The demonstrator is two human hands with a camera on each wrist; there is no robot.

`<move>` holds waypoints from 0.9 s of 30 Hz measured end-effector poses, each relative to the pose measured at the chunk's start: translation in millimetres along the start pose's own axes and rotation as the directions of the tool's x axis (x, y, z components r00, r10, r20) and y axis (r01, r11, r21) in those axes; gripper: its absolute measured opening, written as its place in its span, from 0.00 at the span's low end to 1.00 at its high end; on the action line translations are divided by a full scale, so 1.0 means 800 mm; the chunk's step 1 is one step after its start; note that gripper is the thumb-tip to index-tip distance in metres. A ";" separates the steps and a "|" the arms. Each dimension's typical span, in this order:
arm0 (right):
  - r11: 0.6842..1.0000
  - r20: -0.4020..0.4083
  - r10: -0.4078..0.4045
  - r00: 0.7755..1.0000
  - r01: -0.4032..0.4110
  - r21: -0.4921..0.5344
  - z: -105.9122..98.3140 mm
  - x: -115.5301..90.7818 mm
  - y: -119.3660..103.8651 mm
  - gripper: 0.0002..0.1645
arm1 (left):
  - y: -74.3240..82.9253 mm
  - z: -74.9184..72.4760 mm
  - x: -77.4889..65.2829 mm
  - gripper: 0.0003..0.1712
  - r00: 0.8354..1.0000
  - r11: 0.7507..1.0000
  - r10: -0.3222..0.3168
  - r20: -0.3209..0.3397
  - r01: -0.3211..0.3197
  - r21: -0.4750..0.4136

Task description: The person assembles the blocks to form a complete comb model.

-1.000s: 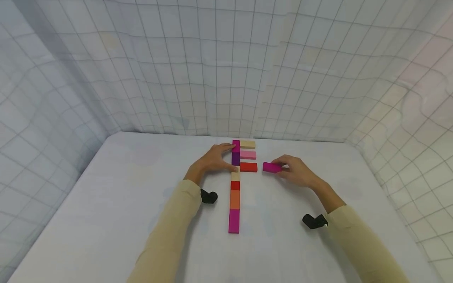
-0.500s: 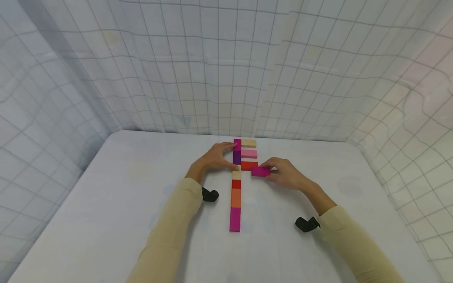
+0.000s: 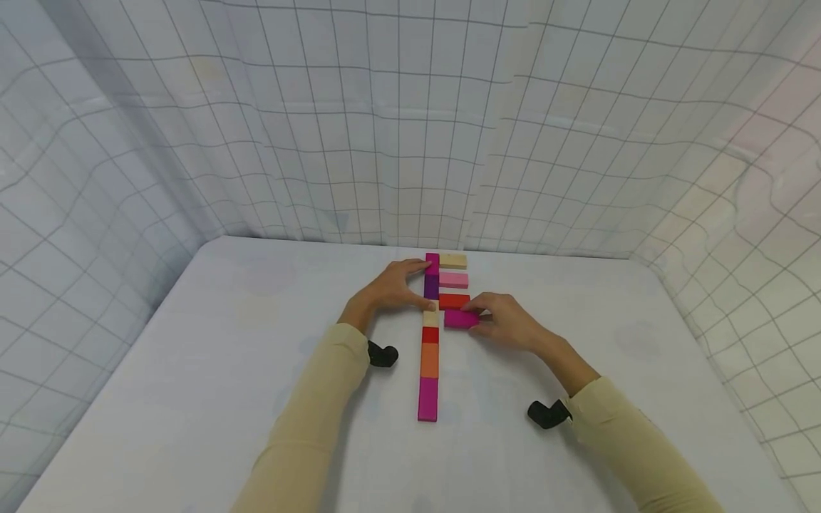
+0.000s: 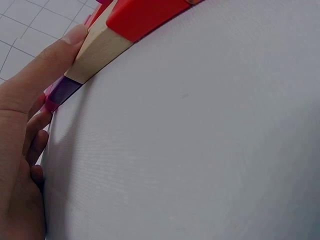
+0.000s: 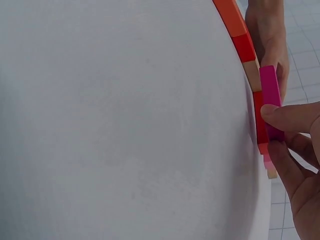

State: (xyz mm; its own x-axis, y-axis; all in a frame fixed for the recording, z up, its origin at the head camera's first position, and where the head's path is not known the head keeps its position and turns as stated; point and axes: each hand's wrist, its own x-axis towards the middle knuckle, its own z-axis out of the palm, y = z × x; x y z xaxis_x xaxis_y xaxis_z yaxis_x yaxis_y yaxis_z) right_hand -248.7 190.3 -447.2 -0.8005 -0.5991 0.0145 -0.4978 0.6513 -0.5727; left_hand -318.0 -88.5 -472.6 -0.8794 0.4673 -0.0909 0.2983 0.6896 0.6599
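A straight row of coloured blocks runs away from me in the head view. From far to near come a magenta block (image 3: 433, 259), a purple block (image 3: 432, 287), a beige block (image 3: 430, 320), a small red block (image 3: 430, 335), an orange block (image 3: 430, 360) and a magenta block at the near end (image 3: 427, 400). My left hand (image 3: 388, 286) spans the row's far part, thumb on the beige block, a fingertip on the far magenta one. My right hand (image 3: 513, 322) pinches another magenta block (image 3: 458, 319) between thumb and fingers, right of the row, close to the red side block (image 3: 452, 301).
Beyond the red side block, a pink block (image 3: 454, 280) and a beige block (image 3: 453, 261) also stick out rightward from the row. The table (image 3: 224, 399) is white, with a grid-patterned curtain (image 3: 417, 142) behind it. A black device (image 3: 383, 355) sits at each wrist.
My right hand has carried the magenta block leftward and slightly nearer to me, from right of the red side block to just in front of it. My left hand stays on the row.
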 end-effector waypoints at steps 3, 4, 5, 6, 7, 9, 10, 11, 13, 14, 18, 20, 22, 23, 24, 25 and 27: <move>1.000 0.000 -0.010 1.000 0.010 -0.006 0.001 0.002 0.001 0.23 | 0.000 -0.001 0.000 0.58 1.000 1.000 0.002 -0.001 -0.002 0.003; 1.000 -0.001 -0.017 1.000 0.017 -0.009 0.002 0.002 0.001 0.22 | 0.001 -0.001 0.000 0.58 1.000 1.000 0.003 0.000 -0.003 0.003; 1.000 -0.002 -0.022 1.000 0.022 -0.011 0.002 0.003 0.001 0.22 | 0.001 -0.001 0.000 0.58 1.000 1.000 0.003 0.000 -0.003 0.002; 1.000 -0.002 -0.024 1.000 0.024 -0.012 0.003 0.003 0.000 0.22 | 0.001 -0.002 0.000 0.58 1.000 1.000 0.006 -0.001 -0.006 0.001; 1.000 -0.002 -0.025 1.000 0.025 -0.015 0.003 0.004 -0.001 0.22 | 0.002 -0.002 0.000 0.58 1.000 1.000 0.007 -0.001 -0.007 -0.001; 0.999 -0.004 -0.041 0.999 0.041 -0.018 0.004 0.004 -0.002 0.21 | 0.003 -0.003 -0.001 0.58 1.000 1.000 0.007 -0.003 -0.007 -0.003; 0.999 -0.005 -0.048 0.999 0.048 -0.020 0.004 0.004 -0.003 0.21 | 0.003 -0.003 0.000 0.58 1.000 1.000 0.008 -0.003 -0.008 -0.003; 0.998 -0.006 -0.057 0.998 0.056 -0.021 0.004 0.004 -0.003 0.21 | 0.003 -0.002 0.000 0.59 1.000 1.000 0.006 -0.003 -0.006 -0.003; 0.997 -0.006 -0.069 0.998 0.069 -0.028 0.004 0.004 -0.003 0.21 | 0.002 -0.002 -0.001 0.59 1.000 1.000 0.002 -0.003 -0.002 -0.004; 0.996 -0.008 -0.080 0.997 0.080 -0.030 0.005 0.004 -0.003 0.21 | 0.002 -0.002 -0.001 0.59 1.000 1.000 0.001 -0.002 -0.001 -0.006; 0.996 -0.007 -0.087 0.996 0.087 -0.036 0.006 0.004 -0.003 0.20 | 0.002 -0.001 -0.002 0.59 1.000 1.000 -0.005 -0.002 0.005 -0.020; 0.995 -0.008 -0.092 0.996 0.092 -0.038 0.006 0.005 -0.003 0.20 | 0.003 -0.001 -0.003 0.59 1.000 1.000 -0.002 -0.004 0.002 -0.025; 0.995 -0.007 -0.087 0.996 0.087 -0.042 0.007 0.005 -0.003 0.20 | 0.003 -0.002 -0.003 0.59 1.000 1.000 -0.001 -0.006 0.001 -0.023; 0.996 -0.006 -0.082 0.997 0.082 -0.044 0.008 0.005 -0.003 0.20 | 0.003 -0.001 -0.003 0.59 1.000 1.000 0.000 -0.006 -0.001 -0.020; 0.996 -0.004 -0.076 0.997 0.075 -0.046 0.008 0.005 -0.003 0.20 | 0.002 -0.001 -0.003 0.58 1.000 1.000 0.001 -0.006 -0.001 -0.017; 0.997 -0.003 -0.068 0.998 0.068 -0.047 0.008 0.006 -0.003 0.20 | 0.003 -0.001 -0.003 0.59 1.000 1.000 0.001 -0.007 -0.001 -0.016; 0.997 -0.001 -0.054 0.999 0.054 -0.048 0.008 0.006 -0.003 0.21 | 0.003 -0.001 -0.002 0.59 1.000 1.000 -0.001 -0.007 0.001 -0.014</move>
State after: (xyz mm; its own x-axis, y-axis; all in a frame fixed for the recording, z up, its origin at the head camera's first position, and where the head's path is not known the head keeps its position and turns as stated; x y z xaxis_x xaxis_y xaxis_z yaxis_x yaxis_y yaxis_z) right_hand -249.2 182.4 -450.9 -0.7727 -0.6331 0.0461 -0.5556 0.6394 -0.5314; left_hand -316.1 -88.1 -470.7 -0.8825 0.4623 -0.0863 0.2920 0.6826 0.6699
